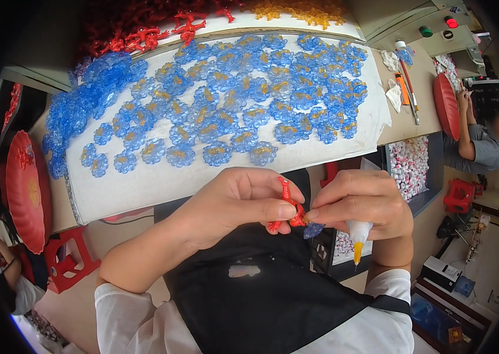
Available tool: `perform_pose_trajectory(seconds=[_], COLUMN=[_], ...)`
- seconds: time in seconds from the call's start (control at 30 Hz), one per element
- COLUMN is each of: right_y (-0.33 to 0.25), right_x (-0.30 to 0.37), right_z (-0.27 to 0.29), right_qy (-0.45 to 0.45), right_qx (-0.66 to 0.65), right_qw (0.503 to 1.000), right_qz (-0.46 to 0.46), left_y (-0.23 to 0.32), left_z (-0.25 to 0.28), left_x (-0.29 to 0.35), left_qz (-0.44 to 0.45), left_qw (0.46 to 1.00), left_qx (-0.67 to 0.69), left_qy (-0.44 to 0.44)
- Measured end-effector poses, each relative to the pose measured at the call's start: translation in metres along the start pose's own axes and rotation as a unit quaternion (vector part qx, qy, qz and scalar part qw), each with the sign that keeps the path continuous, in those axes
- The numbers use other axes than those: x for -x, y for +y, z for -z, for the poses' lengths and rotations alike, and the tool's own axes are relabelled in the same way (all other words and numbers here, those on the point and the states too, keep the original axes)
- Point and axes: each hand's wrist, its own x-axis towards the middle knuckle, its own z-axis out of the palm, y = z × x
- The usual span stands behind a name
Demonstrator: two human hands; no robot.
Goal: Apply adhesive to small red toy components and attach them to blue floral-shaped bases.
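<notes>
Between its thumb and fingers, my left hand [234, 200] grips a small glossy red plastic figure [298, 216]. My right hand [370, 200] pinches a translucent blue piece [313, 230] with thumb and fingertips, right beside the red figure; fingers hide whether the two touch. Tucked in the same right hand is a white squeeze bottle [358, 230] with a yellow tip and thin needle, pointing down. Both hands are above my black apron, just before the table's near edge. Beyond them, many blue flower-shaped pieces [217, 153] with gold centres are spread over a white sheet [113, 192].
A heap of plain blue pieces [93, 88] lies at left. Red figures [143, 40] and gold pieces [302, 12] fill the far side. Red trays [25, 194] flank the table. Tools [406, 88] lie at right, near a bin of white-and-pink pieces [408, 165]. A co-worker [485, 141] sits at far right.
</notes>
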Motion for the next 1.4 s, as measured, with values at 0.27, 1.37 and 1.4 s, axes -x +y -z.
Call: perform_pose_trajectory(seconds=[0.27, 1.37, 1.4], right_y=[0.001, 0.017, 0.018], right_x=[0.002, 0.003, 0.002], right_z=[0.008, -0.02, -0.021], right_qy=[-0.07, 0.054, 0.056], right_qx=[0.018, 0.045, 0.043], right_qw=[0.997, 0.998, 0.997], right_qz=[0.001, -0.005, -0.005], left_y=[-0.005, 0.011, 0.011], left_z=[0.002, -0.003, -0.002], left_x=[-0.009, 0.001, 0.001], left_qz=[0.053, 0.028, 0.026], left_qw=[0.998, 0.995, 0.995], left_qx=[0.014, -0.084, -0.083], left_qy=[-0.031, 0.05, 0.051])
